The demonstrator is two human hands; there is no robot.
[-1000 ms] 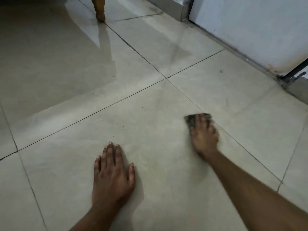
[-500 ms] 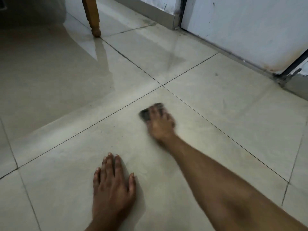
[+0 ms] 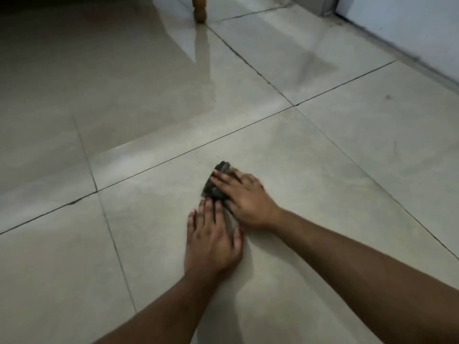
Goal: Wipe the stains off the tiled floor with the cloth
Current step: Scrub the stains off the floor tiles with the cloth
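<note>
A small dark cloth (image 3: 215,187) lies on the beige tiled floor (image 3: 310,194), mostly covered by my right hand (image 3: 244,198), which presses it flat with straight fingers pointing left. My left hand (image 3: 212,240) rests palm down on the same tile, fingers straight, its fingertips just below the cloth and close beside my right hand. A few tiny dark specks (image 3: 218,157) show on the tile just beyond the cloth.
A wooden furniture leg (image 3: 199,8) stands on the floor at the top centre. A white wall or door (image 3: 409,23) with a dirty lower edge runs along the top right. Dark grout lines cross the tiles, and a small mark (image 3: 388,97) sits on the right tile.
My right hand has slid the cloth leftward and toward me across the tile, ending right above my left hand's fingertips. The left hand has stayed planted.
</note>
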